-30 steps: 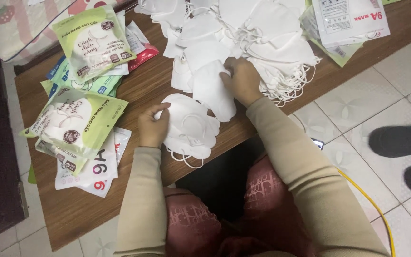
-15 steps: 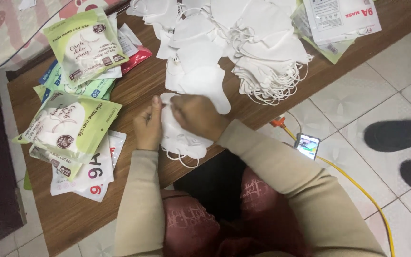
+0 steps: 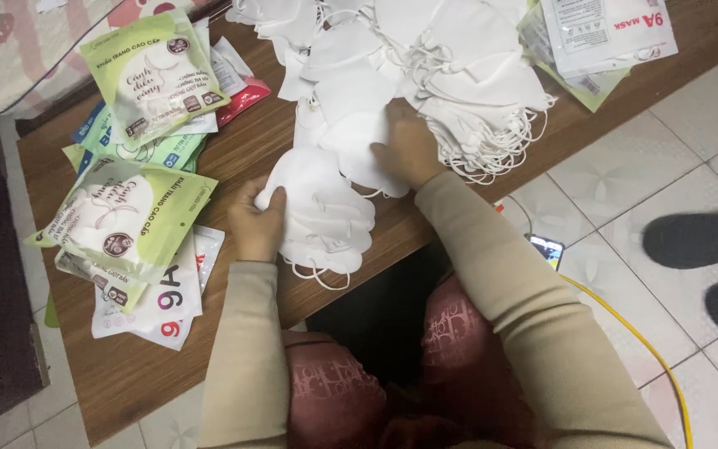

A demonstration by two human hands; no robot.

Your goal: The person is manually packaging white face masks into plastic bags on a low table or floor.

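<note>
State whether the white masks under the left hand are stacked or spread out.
Stacked: the white masks overlap in one neat pile under the left hand.
</note>
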